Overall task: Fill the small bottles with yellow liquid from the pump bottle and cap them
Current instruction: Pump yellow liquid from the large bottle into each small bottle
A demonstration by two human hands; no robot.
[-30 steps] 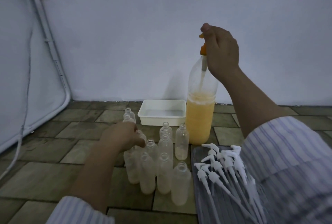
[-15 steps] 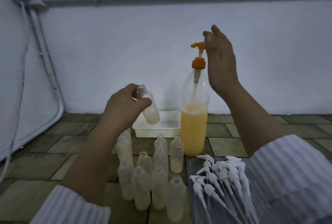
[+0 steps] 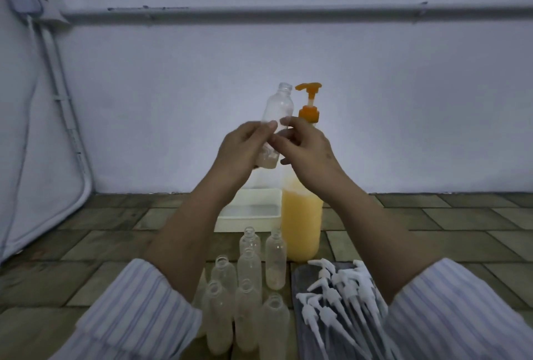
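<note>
My left hand (image 3: 240, 149) and my right hand (image 3: 305, 152) both grip one small clear bottle (image 3: 278, 111), held upright at chest height with its open neck just left of the orange pump spout. A little pale liquid lies in its bottom. The tall pump bottle (image 3: 301, 224), about half full of yellow liquid, stands on the floor behind my right hand. Several uncapped small bottles (image 3: 249, 296) stand clustered on the floor between my forearms. White pump caps (image 3: 343, 293) lie piled on a dark tray to their right.
A white rectangular tub (image 3: 253, 209) sits behind the small bottles, left of the pump bottle. The tiled floor (image 3: 432, 229) meets a pale wall close behind. A cable and conduit (image 3: 66, 117) run down the wall at the left.
My left hand lifted a small bottle from the cluster up beside the pump spout. My right hand came off the pump head, which rose, and took hold of the same bottle.
</note>
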